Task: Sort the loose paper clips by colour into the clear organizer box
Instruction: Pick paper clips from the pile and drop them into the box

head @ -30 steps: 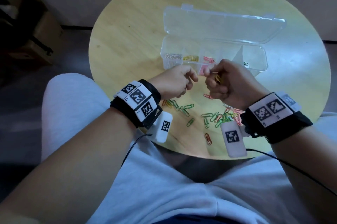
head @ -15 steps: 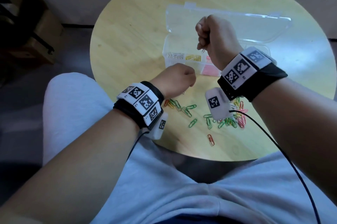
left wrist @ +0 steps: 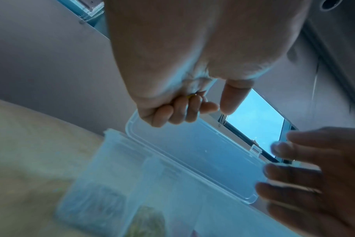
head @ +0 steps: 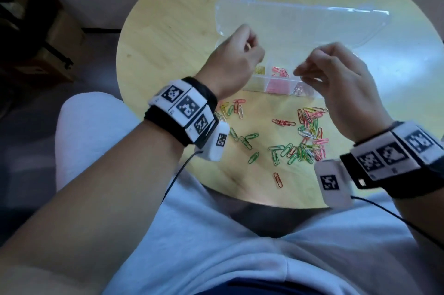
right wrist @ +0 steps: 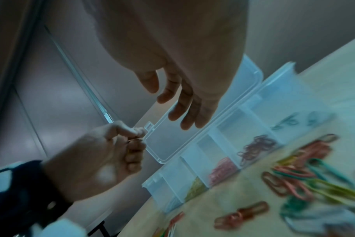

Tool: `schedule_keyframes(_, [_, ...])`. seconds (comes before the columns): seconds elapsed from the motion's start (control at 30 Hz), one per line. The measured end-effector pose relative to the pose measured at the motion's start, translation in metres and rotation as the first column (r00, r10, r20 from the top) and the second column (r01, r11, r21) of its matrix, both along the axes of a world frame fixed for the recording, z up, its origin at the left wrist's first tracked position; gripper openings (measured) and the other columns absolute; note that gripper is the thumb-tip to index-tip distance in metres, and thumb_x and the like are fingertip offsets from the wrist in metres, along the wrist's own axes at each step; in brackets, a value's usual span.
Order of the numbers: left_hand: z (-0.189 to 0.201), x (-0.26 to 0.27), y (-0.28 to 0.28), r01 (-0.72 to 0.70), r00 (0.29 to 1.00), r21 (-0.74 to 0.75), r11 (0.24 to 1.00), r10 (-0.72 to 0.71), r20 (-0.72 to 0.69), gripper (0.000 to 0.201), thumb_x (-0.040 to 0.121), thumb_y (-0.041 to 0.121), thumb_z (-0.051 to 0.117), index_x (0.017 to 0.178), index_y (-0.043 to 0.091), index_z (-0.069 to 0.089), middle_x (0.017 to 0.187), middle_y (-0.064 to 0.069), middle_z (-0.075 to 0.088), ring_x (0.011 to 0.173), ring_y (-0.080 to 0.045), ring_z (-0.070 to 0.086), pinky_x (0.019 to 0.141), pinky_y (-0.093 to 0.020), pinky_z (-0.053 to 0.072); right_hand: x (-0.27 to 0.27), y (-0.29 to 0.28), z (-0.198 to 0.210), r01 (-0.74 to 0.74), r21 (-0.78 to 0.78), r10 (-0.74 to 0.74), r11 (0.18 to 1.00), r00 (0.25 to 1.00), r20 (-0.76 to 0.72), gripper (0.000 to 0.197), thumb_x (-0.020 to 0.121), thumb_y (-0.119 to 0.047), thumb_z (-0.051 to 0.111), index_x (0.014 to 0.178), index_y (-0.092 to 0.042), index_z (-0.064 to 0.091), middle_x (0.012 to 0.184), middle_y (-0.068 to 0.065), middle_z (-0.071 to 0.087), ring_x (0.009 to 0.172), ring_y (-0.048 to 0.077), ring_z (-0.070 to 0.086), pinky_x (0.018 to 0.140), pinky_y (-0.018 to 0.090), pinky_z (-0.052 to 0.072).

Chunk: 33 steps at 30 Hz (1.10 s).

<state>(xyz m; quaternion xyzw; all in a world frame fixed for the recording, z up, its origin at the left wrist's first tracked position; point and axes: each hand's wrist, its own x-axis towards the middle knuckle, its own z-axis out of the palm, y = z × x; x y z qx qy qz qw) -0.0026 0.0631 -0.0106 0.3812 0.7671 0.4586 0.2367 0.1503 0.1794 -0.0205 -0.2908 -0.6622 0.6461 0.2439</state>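
The clear organizer box (head: pixel 254 88) stands on the round wooden table (head: pixel 173 37) with its lid (head: pixel 312 23) folded back. Yellow clips (head: pixel 259 70) and pink clips (head: pixel 276 84) lie in separate compartments. My left hand (head: pixel 249 45) hovers over the box's left end, fingers curled round a yellow paper clip (left wrist: pixel 191 95) that is mostly hidden. My right hand (head: pixel 310 74) hangs over the box's right half with loose, spread fingers (right wrist: pixel 172 104) and holds nothing. Loose clips (head: pixel 305 136) in green, pink, red, yellow and white lie in front of the box.
A single red clip (head: pixel 278 179) lies near the table's front edge. My lap in light shorts (head: pixel 216 246) is under that edge, and wrist cables trail across it. A cardboard box (head: pixel 48 37) sits on the floor at the left.
My left hand has risen from the pile to above the box's left end. My right hand, a fist over the box half a second ago, has opened and drawn back to the right.
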Motion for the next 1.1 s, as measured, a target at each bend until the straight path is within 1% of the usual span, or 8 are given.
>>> schedule_keyframes(0.13, [0.011, 0.004, 0.034, -0.043, 0.998, -0.015, 0.999, 0.044, 0.033, 0.014, 0.093, 0.023, 0.048, 0.083, 0.016, 0.040, 0.077, 0.006, 0.041, 0.069, -0.013, 0.038, 0.064, -0.027, 0.034, 0.026, -0.007, -0.005, 0.012, -0.065, -0.011, 0.998, 1.000, 0.012, 0.018, 0.097, -0.017, 0.048, 0.082, -0.018, 0.057, 0.078, 0.004, 0.066, 0.083, 0.026, 0.064, 0.084, 0.040, 0.050])
schedule_keyframes(0.23, [0.008, 0.006, 0.054, -0.068, 0.998, -0.150, 0.986, 0.068, -0.002, 0.019, 0.094, 0.032, 0.047, 0.097, 0.013, 0.046, 0.093, 0.000, 0.047, 0.077, -0.014, 0.042, 0.063, -0.027, 0.034, 0.031, -0.009, -0.006, 0.015, -0.090, -0.015, 0.996, 1.000, 0.004, 0.019, 0.099, -0.016, 0.046, 0.083, -0.016, 0.056, 0.074, 0.005, 0.065, 0.072, 0.024, 0.062, 0.076, 0.040, 0.049])
schedule_keyframes(0.37, [0.006, 0.006, 0.052, -0.074, 0.991, -0.338, 0.938, 0.032, -0.128, 0.042, 0.093, 0.033, 0.047, 0.127, 0.008, 0.043, 0.099, 0.001, 0.053, 0.091, -0.019, 0.052, 0.074, -0.030, 0.040, 0.029, -0.013, -0.006, -0.004, -0.096, 0.004, 0.995, 1.000, -0.004, 0.021, 0.100, -0.014, 0.045, 0.082, -0.015, 0.056, 0.069, 0.005, 0.064, 0.066, 0.023, 0.061, 0.075, 0.043, 0.047])
schedule_keyframes(0.5, [0.015, 0.004, 0.028, -0.053, 0.981, -0.332, 0.942, -0.014, -0.196, 0.054, 0.092, 0.033, 0.047, 0.142, 0.016, 0.035, 0.125, -0.003, 0.056, 0.112, -0.020, 0.053, 0.091, -0.031, 0.042, 0.030, -0.013, -0.007, -0.037, -0.064, 0.039, 0.997, 0.999, 0.030, 0.020, 0.100, -0.013, 0.047, 0.082, -0.012, 0.057, 0.067, 0.004, 0.063, 0.063, 0.021, 0.060, 0.073, 0.043, 0.046])
schedule_keyframes(0.67, [0.020, 0.017, -0.011, -0.001, 0.979, -0.291, 0.957, -0.059, -0.197, 0.020, 0.086, 0.028, 0.056, 0.104, 0.026, 0.064, 0.090, 0.008, 0.067, 0.081, -0.013, 0.064, 0.063, -0.021, 0.048, 0.027, -0.009, -0.014, -0.169, 0.069, 0.144, 0.983, 0.949, 0.282, 0.016, 0.095, -0.014, 0.057, 0.080, -0.013, 0.063, 0.067, 0.002, 0.065, 0.061, 0.019, 0.061, 0.068, 0.038, 0.047])
schedule_keyframes(0.83, [-0.016, 0.011, -0.029, -0.106, 0.961, -0.455, 0.884, -0.027, -0.275, 0.013, 0.077, 0.030, 0.067, 0.090, 0.030, 0.063, 0.083, 0.009, 0.064, 0.084, -0.020, 0.062, 0.076, -0.033, 0.052, 0.027, -0.006, -0.027, -0.297, 0.197, 0.120, 0.934, 0.783, 0.610, 0.010, 0.089, -0.019, 0.064, 0.081, -0.017, 0.068, 0.071, 0.000, 0.068, 0.059, 0.014, 0.062, 0.052, 0.020, 0.046])
schedule_keyframes(0.97, [-0.028, -0.010, -0.036, -0.150, 0.953, -0.537, 0.830, -0.024, -0.303, 0.013, 0.077, 0.021, 0.065, 0.085, 0.031, 0.062, 0.073, 0.015, 0.056, 0.079, -0.018, 0.060, 0.068, -0.028, 0.042, 0.028, -0.003, -0.033, -0.319, 0.269, 0.052, 0.909, 0.727, 0.685, 0.003, 0.084, -0.022, 0.069, 0.081, -0.022, 0.070, 0.073, -0.004, 0.067, 0.065, 0.013, 0.063, 0.056, 0.023, 0.044])
schedule_keyframes(1.1, [-0.035, -0.014, -0.034, -0.103, 0.960, -0.546, 0.831, -0.061, -0.273, 0.017, 0.076, 0.019, 0.071, 0.086, 0.031, 0.064, 0.080, 0.012, 0.061, 0.080, -0.018, 0.063, 0.071, -0.030, 0.049, 0.025, 0.000, -0.039, -0.327, 0.290, 0.016, 0.900, 0.688, 0.726, 0.007, 0.080, -0.023, 0.073, 0.087, -0.022, 0.072, 0.075, -0.005, 0.063, 0.063, 0.007, 0.058, 0.051, 0.019, 0.040])
